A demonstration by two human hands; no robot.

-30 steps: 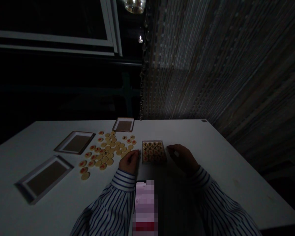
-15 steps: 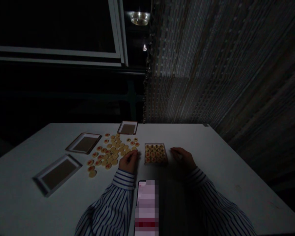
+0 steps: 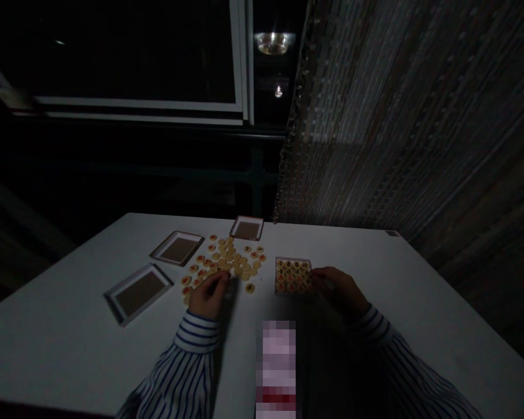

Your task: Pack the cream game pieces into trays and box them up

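Note:
My left hand (image 3: 209, 294) is closed in a pinch at the near edge of scattered round Chinese chess pieces (image 3: 238, 270); what its fingertips hold, if anything, is too dark to make out. Some pieces show red or black characters, others plain faces. A single black-marked piece (image 3: 250, 288) lies between this hand and a small square box (image 3: 276, 278). Rows of pieces, black-marked at the back and red-marked in front, fill the box. At its right edge, the curled fingers of my right hand (image 3: 340, 291) touch the box and partly cover its corner.
Three shallow trays, the near-left one (image 3: 111, 298), the middle-left one (image 3: 155, 256) and the far one (image 3: 247, 237), lie around the pieces on the white table (image 3: 70, 326). A pixelated phone (image 3: 278, 361) is at the front. Beaded strings (image 3: 353, 116) hang behind.
My left hand has moved left, away from the box, uncovering a black-marked piece. My right hand has come leftward onto the box's edge. The view has turned slightly left.

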